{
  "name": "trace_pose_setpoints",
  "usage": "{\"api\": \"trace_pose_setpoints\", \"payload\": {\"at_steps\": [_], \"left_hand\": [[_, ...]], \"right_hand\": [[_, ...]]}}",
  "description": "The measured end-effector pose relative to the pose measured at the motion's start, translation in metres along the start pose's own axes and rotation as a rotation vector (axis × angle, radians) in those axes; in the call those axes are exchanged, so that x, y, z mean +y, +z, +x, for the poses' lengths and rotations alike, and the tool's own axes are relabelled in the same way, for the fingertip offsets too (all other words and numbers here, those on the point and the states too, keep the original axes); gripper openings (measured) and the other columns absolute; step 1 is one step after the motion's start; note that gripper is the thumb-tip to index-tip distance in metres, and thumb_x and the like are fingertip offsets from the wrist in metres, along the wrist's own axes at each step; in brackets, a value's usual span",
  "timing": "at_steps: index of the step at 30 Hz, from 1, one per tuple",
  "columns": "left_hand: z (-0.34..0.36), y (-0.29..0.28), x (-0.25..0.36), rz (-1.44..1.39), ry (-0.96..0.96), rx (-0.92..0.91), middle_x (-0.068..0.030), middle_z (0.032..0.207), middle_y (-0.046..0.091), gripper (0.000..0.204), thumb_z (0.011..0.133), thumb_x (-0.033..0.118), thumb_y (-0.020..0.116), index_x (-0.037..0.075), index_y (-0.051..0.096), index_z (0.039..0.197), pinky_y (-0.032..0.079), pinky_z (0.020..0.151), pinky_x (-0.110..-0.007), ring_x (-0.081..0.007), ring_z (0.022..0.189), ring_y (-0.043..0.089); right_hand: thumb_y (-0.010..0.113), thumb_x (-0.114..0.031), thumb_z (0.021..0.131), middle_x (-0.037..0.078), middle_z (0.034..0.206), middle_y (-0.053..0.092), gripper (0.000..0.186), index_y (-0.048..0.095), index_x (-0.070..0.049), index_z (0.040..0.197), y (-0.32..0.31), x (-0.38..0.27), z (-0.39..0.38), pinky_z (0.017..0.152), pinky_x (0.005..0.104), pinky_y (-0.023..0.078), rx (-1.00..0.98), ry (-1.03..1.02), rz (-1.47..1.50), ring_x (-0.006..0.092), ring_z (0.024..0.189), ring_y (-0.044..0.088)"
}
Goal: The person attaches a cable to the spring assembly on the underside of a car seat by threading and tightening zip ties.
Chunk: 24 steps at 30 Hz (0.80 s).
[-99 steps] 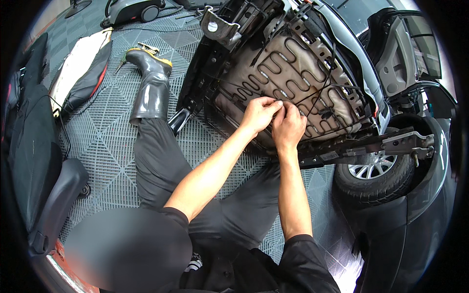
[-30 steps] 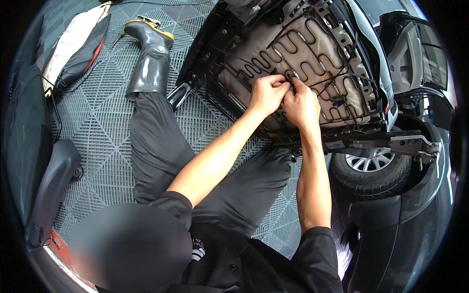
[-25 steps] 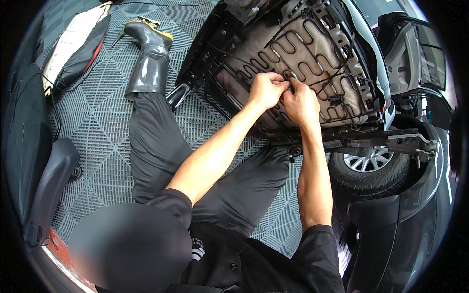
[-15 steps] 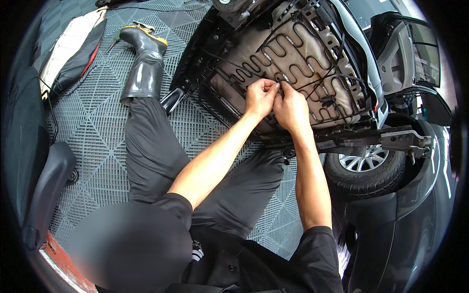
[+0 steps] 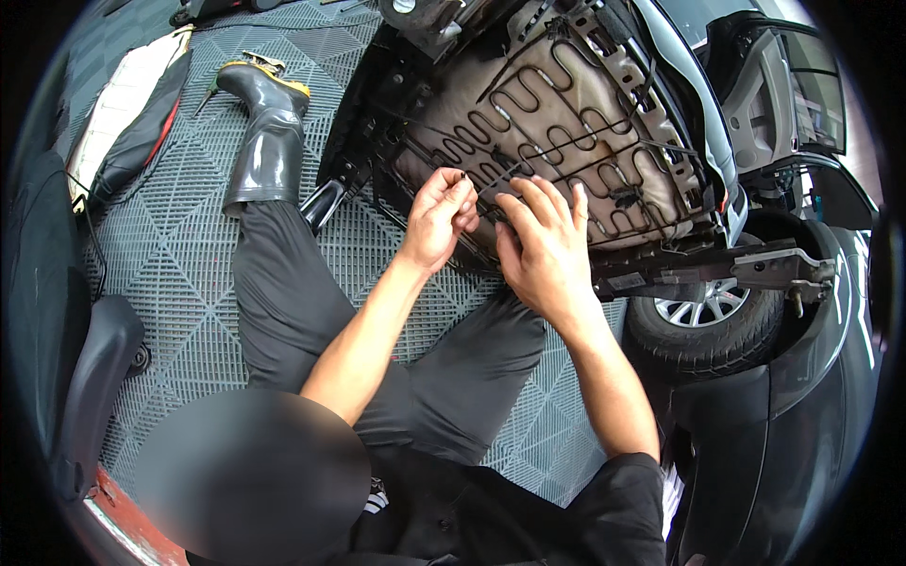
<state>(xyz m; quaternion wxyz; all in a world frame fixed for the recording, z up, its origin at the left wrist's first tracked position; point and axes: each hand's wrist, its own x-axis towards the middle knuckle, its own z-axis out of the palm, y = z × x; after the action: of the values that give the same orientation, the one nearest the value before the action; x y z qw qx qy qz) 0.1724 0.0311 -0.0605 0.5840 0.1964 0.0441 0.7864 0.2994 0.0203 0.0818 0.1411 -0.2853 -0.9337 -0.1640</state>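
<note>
An upturned car seat leans in front of me, its underside showing beige padding and zigzag wire springs. My left hand pinches the end of a thin black tie at the seat's lower edge, thumb and forefinger closed on it. The tie runs up to the right across the springs. Just to the right, my right hand lies flat on the seat underside with its fingers spread, holding nothing. The two hands are a few centimetres apart.
I sit on grey grid floor tiles, one leg stretched out in a black rubber boot. A metal seat rail sticks out right, above a car wheel. A dark seat part and a white-and-black cushion lie left.
My hands were pressed together on the springs; now they are apart. The left hand has drawn the tie leftward and the right hand has opened flat. The view has tilted a little.
</note>
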Motion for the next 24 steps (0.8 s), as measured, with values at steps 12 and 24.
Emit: {"api": "trace_pose_setpoints", "payload": {"at_steps": [12, 24], "left_hand": [[-0.009, -0.02, 0.015, 0.624, 0.062, -0.076, 0.0011, 0.077, 0.052, 0.015, 0.102, 0.017, 0.059, 0.007, 0.049, 0.099, 0.043, 0.063, -0.025, -0.0074, 0.068, 0.049], [-0.019, -0.033, -0.001, 0.906, 0.146, -0.029, 0.0059, 0.075, 0.047, 0.016, 0.103, 0.019, 0.058, 0.006, 0.05, 0.099, 0.036, 0.057, -0.021, -0.0025, 0.065, 0.041]], "right_hand": [[0.062, -0.018, 0.098, 0.013, 0.102, 0.073, 0.028, 0.067, 0.002, 0.115, 0.079, 0.02, -0.027, 0.083, 0.0318, 0.053, 0.048, 0.693, 1.024, 0.0211, 0.09, 0.069], [0.055, -0.026, 0.101, 0.005, 0.089, 0.066, 0.028, 0.062, -0.003, 0.115, 0.119, 0.013, 0.043, 0.067, 0.0344, 0.05, 0.476, 1.052, 2.302, 0.0188, 0.076, 0.062]]}}
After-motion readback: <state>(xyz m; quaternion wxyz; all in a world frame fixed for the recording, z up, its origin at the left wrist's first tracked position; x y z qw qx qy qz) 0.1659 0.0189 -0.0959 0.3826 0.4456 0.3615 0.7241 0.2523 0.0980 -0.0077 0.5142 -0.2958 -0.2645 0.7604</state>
